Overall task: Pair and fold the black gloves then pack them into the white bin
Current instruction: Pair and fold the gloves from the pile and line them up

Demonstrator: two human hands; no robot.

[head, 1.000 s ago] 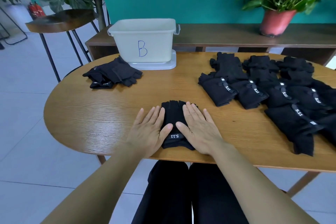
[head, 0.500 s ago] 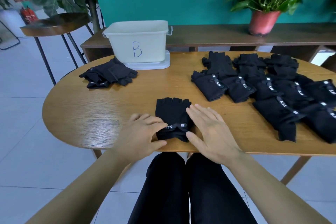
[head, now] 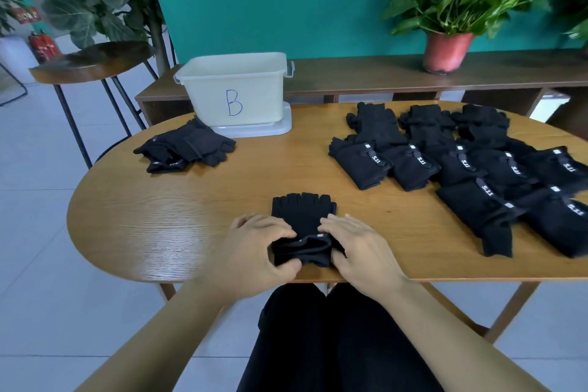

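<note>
Many black fabric gloves (head: 413, 165) lay unpacked beside the white plastic bin (head: 254, 86); left hand (head: 254, 245) and right hand (head: 359, 248) pinched one pair (head: 304, 216) mid-fold.

The flat press of a second ago has been given up. The left hand (head: 254, 248) and the right hand (head: 359, 248), laid then with straight fingers on either side of the stacked glove pair (head: 304, 213), are now curled in at its near end. The cuff end (head: 302, 253) has been pinched from both sides, lifted and bunched toward the far end of the pair. The 5.11 lettering, plainly read before, has been covered, and only a small white tab (head: 319, 235) is left showing.
</note>
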